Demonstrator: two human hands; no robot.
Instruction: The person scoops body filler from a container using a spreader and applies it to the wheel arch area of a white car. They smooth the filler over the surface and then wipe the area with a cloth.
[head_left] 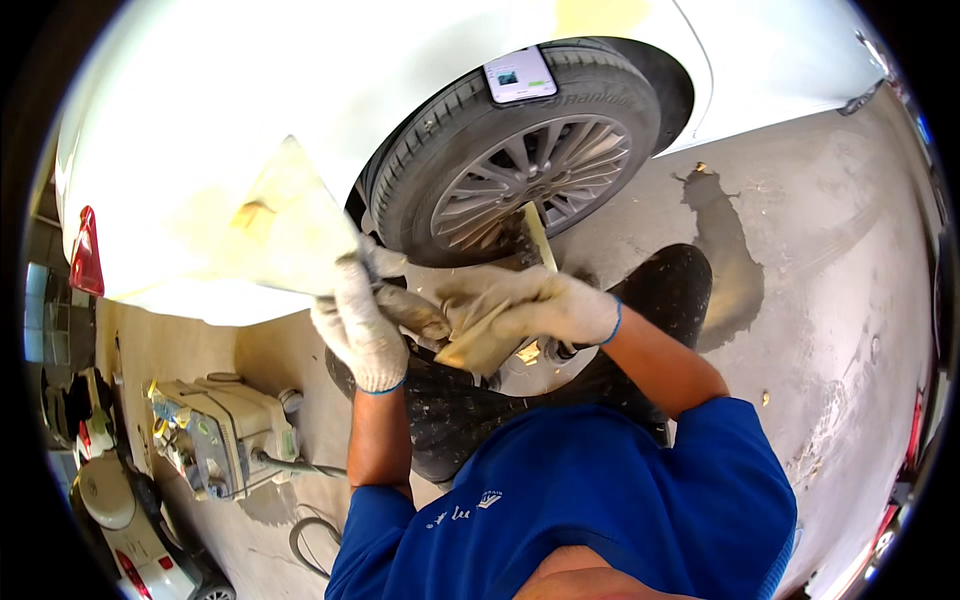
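Note:
My left hand (358, 330), in a white knit glove, is closed around a dusty grey, rounded tool (412, 312) whose kind I cannot make out, beside the lower edge of the white car body (200, 165). A pale, triangular patch (290, 225) with yellowish stains shows on the panel near those fingers. My right hand (565, 308), gloved too, grips a folded tan sheet (472, 342) that looks like sandpaper. The sheet lies close beside the grey tool; whether they touch I cannot tell. Both hands are above my knees, in front of the car wheel (530, 165).
A phone (520, 78) rests on top of the tyre. One pale strip (538, 236) leans by the wheel's lower side. At left stands a beige machine (235, 430) with a hose (305, 467), and another white car (150, 540) is beyond. A dark wet stain (722, 260) marks the floor at right.

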